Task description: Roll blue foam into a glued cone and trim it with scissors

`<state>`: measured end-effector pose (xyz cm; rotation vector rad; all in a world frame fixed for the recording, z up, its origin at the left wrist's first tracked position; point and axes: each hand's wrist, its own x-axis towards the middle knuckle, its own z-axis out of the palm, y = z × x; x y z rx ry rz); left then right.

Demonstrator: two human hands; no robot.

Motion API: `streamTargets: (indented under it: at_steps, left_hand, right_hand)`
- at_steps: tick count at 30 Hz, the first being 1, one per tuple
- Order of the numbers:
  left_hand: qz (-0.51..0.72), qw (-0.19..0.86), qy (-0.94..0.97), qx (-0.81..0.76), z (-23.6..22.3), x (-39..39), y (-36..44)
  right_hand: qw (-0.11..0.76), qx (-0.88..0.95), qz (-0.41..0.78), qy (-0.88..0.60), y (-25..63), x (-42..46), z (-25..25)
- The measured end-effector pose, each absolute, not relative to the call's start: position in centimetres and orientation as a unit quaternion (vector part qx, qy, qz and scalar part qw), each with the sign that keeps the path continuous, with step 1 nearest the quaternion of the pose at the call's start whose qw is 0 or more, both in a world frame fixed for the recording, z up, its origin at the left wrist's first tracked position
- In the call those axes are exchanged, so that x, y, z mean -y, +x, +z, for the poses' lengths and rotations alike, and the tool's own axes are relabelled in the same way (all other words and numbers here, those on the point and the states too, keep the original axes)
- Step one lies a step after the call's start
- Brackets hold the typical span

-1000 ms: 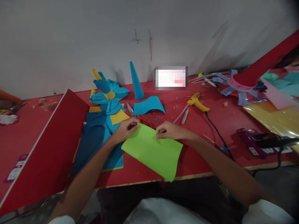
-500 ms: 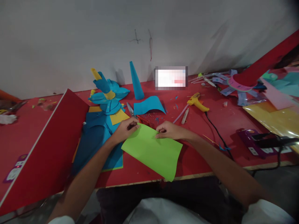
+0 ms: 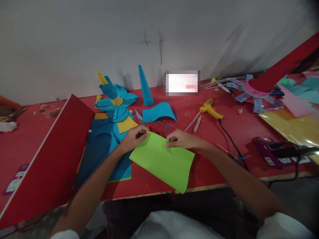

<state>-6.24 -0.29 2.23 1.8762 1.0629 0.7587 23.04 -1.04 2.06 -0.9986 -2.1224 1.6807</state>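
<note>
A lime-green sheet [image 3: 164, 162], craft foam or thick paper, hangs slightly curved over the front part of the red table. My left hand [image 3: 135, 137] pinches its upper left corner. Along the same far edge, farther right, my right hand [image 3: 180, 138] grips it between thumb and fingers. Just beyond the hands lie scissors [image 3: 149, 126], their handles partly hidden, and a wavy blue strip [image 3: 159, 113]. A blue cone [image 3: 146, 86] stands upright behind the strip. To its left is a blue petalled flower shape [image 3: 116, 103] with a yellow and blue centre.
A red board [image 3: 57, 149] leans at the left beside blue sheets [image 3: 99, 149]. On the right are a yellow glue gun [image 3: 210, 109] with a black cord, a marker-like stick [image 3: 197, 123], a purple power strip [image 3: 270, 152] and a gold sheet [image 3: 291, 132]. Small scraps dot the red table [image 3: 219, 132].
</note>
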Motion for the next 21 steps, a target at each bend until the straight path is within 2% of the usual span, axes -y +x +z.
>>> streamTargets:
  at_steps: [12, 21]
  left_hand:
    - [0.311, 0.385, 0.759, -0.423, 2.79, 0.44, -6.03]
    - [0.319, 0.415, 0.743, -0.417, 2.5, 0.3, -6.16]
  right_hand:
    - [0.16, 0.733, 0.566, -0.342, 22.78, 1.19, 2.36]
    - [0.132, 0.731, 0.574, -0.344, 23.49, 0.81, 2.29]
